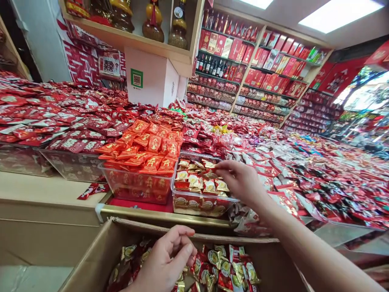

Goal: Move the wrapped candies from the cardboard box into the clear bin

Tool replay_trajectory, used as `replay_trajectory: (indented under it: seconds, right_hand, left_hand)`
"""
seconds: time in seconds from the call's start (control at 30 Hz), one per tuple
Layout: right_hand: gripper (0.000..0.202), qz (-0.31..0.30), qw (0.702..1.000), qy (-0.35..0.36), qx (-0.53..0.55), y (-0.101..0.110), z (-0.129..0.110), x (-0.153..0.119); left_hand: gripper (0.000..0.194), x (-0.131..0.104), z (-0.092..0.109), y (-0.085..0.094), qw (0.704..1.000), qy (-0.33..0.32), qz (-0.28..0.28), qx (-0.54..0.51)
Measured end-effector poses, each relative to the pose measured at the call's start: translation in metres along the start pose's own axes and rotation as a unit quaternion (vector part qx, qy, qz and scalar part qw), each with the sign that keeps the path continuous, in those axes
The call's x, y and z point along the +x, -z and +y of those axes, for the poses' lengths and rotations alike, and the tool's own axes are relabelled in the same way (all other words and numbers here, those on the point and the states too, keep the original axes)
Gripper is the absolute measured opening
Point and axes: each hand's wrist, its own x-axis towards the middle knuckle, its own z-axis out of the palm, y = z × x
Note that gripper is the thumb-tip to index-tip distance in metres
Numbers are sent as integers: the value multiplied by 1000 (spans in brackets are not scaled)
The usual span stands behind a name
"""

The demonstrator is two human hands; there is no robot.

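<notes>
A clear plastic bin (199, 198) of small gold-and-red candy packets (194, 180) sits at the front edge of a shop display counter. The right hand (240, 178) reaches over this bin from the right, its fingers drawn close together and pinching at a packet on top of the pile near the bin's far side.

Below the counter, closer to the viewer, stands an open cardboard box (100, 251) holding more of the same gold-and-red packets. The left hand (165, 261) hovers just above them, fingers curled inward with thumb and fingertips nearly meeting; whether it grips a packet cannot be told.

Just left of the clear bin is a second clear bin (136, 186) heaped with bright orange-red packets (148, 148). The counter spreads wide on both sides, covered with heaps of red wrapped sweets. One red packet (92, 190) lies alone on the beige ledge at the left. Behind stands a pale pink box with a green QR code sticker (136, 78), and wall shelves (252, 61) of red gift boxes and bottles fill the back.
</notes>
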Motion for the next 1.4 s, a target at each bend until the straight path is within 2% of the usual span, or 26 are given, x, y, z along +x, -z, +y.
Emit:
replay_trajectory:
  seconds: [0.1, 0.27, 0.5, 0.57, 0.73, 0.9, 1.03, 1.27, 1.4]
  right_hand:
    - [15, -97, 995, 16, -34, -15, 7, 26]
    - [17, -187, 980, 40, -59, -41, 9, 32]
    - [16, -216, 974, 46, -59, -52, 7, 37]
    - [15, -234, 969, 53, -58, -53, 6, 37]
    - [13, -299, 950, 62, -58, -57, 6, 34]
    - [15, -293, 954, 39, -54, -59, 11, 35]
    - [15, -295, 953, 59, -34, -58, 13, 35]
    - [21, -212, 976, 39, -41, -50, 6, 34]
    - [21, -220, 975, 16, -16, -51, 7, 36]
  left_hand:
    - [19, 0, -4, -1, 1000, -7, -10, 12]
    - [22, 1, -12, -2, 999, -34, -17, 32]
    - [18, 6, -30, 3, 973, -131, -56, 182]
    - [19, 6, -27, 4, 962, -145, -63, 223]
    - [17, 6, -10, 4, 943, -130, -56, 303]
    - [14, 3, -5, 0, 934, -138, -68, 322]
    - [15, 0, -5, -2, 929, -141, -93, 328]
    - [18, 1, -12, -3, 914, -168, -142, 341]
    - [20, 1, -12, -3, 901, -185, -164, 356]
